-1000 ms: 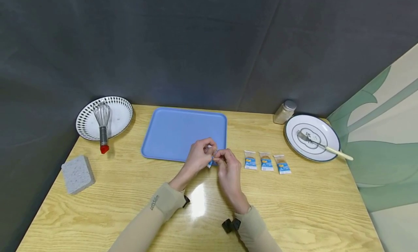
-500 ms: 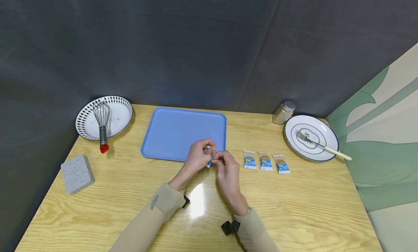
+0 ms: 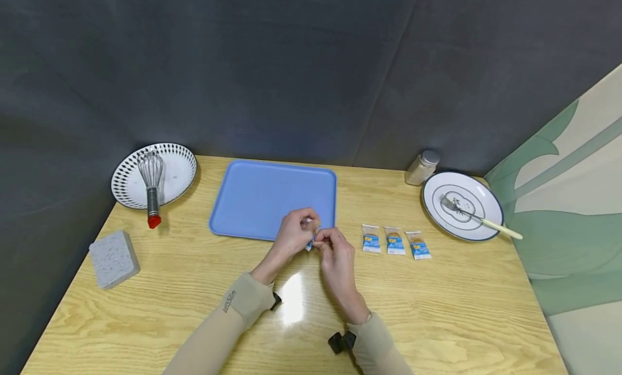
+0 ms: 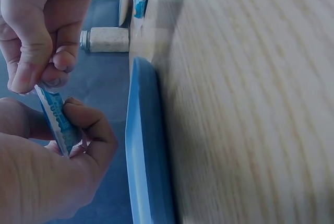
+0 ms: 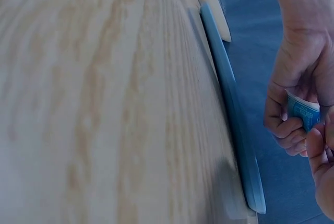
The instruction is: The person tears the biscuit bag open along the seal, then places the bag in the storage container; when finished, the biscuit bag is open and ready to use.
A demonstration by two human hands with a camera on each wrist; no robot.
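Between both hands, above the near right corner of the blue tray point(image 3: 272, 199), is a small blue-and-white wrapped biscuit packet point(image 4: 60, 122). My left hand point(image 3: 293, 236) holds the packet's body between curled fingers and thumb. At one end of the packet, my right hand point(image 3: 338, 259) pinches the wrapper's edge between thumb and fingers. In the right wrist view the packet's blue printed face point(image 5: 303, 113) shows, partly covered by fingers. Whether the wrapper is torn cannot be made out. Similar packets, with round biscuits visible inside, lie in a row: left point(image 3: 371, 239), middle point(image 3: 395, 241), right point(image 3: 418, 245).
At the left, a whisk point(image 3: 153, 183) rests on a patterned plate point(image 3: 182, 172), with a grey speckled block point(image 3: 115, 259) nearer the front. A lidded jar point(image 3: 421, 168) stands back right beside a white plate point(image 3: 439, 216) bearing a fork point(image 3: 481, 219).
Both hands stay together on the packet. The right hand's fingers have shifted very slightly left and downward at the packet's end; the other things keep their places.
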